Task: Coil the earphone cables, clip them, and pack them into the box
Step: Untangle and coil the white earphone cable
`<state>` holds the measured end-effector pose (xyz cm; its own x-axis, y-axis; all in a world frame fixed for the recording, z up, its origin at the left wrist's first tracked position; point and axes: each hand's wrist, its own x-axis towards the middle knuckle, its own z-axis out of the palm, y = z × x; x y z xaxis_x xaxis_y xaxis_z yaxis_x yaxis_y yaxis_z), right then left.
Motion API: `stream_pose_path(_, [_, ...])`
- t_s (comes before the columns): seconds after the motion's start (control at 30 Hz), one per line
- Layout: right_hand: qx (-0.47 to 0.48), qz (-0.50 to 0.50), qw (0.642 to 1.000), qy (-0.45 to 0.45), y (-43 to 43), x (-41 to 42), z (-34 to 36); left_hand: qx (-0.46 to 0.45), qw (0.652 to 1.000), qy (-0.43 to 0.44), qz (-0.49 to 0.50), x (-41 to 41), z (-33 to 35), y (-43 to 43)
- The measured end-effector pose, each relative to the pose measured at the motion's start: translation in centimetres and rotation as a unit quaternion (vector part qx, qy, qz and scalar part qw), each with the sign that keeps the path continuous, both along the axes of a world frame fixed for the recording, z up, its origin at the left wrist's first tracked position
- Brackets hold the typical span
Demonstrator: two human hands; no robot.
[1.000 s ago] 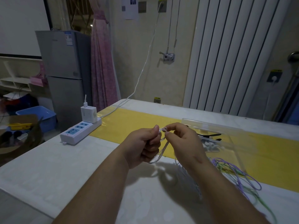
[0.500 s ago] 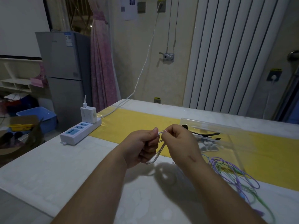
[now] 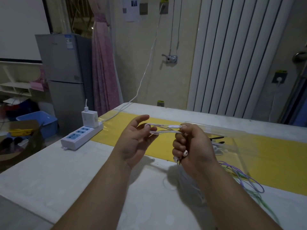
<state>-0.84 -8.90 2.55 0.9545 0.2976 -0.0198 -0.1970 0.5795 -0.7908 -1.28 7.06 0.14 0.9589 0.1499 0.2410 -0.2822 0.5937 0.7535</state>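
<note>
A white earphone cable (image 3: 163, 129) with an inline remote is stretched in several strands between my hands above the table. My left hand (image 3: 135, 141) has its index finger out and its thumb hooked through the loop's left end. My right hand (image 3: 193, 145) is a fist gripping the other end, and two white earbuds (image 3: 184, 153) hang below it. A clear plastic box (image 3: 235, 138) lies behind my right hand on the yellow runner, with black clips (image 3: 216, 138) and white pieces inside. Purple (image 3: 247, 180) and green (image 3: 260, 199) earphone cables lie loose on the table at the right.
A white power strip (image 3: 81, 136) with a charger (image 3: 89, 119) plugged in sits at the table's left edge, its cord running to the wall. A yellow runner (image 3: 116, 130) crosses the white table (image 3: 66, 171). A cardboard box (image 3: 20, 140) and blue bin (image 3: 36, 118) stand off the left side.
My hands were pinching the cable close together; they have since pulled apart, stretching the loops between them. The right hand has closed into a fist with the earbuds hanging under it.
</note>
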Motion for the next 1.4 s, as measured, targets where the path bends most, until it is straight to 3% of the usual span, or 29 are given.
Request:
stream_pose_path(0.17, [-0.071, 0.004, 0.997, -0.005, 0.2, -0.3, -0.2, 0.001, 0.999, 0.031, 0.029, -0.2, 0.3, -0.7])
stream_pose_path(0.47, [-0.227, -0.171, 0.956, -0.065, 0.1, 0.4, -1.2, 0.105, 0.994, 0.010, 0.032, -0.5, 0.3, -0.8])
stream_pose_path(0.7, [-0.335, 0.008, 0.936, -0.110, -0.3, 0.0, -1.6, 0.273, 0.940, 0.025, 0.201, -0.1, -0.3, -0.5])
stream_pose_path(0.8, [-0.357, 0.112, 0.922, -0.097, -0.5, -0.4, -1.3, 0.285, 0.929, 0.029, 0.234, -0.1, -0.1, -0.5])
stream_pose_path(0.93, [-0.346, 0.200, 0.914, -0.069, -0.4, -1.1, -0.9, 0.240, 0.947, 0.038, 0.211, -0.1, 0.0, -0.4])
stream_pose_path(1.1, [-0.320, 0.211, 0.923, -0.037, -0.1, -1.3, -1.4, 0.238, 0.942, 0.039, 0.232, 0.3, -0.4, -0.2])
stream_pose_path(1.4, [-0.285, 0.148, 0.947, -0.001, 1.1, -1.4, -1.1, 0.182, 0.951, 0.036, 0.247, 0.6, -0.4, -0.1])
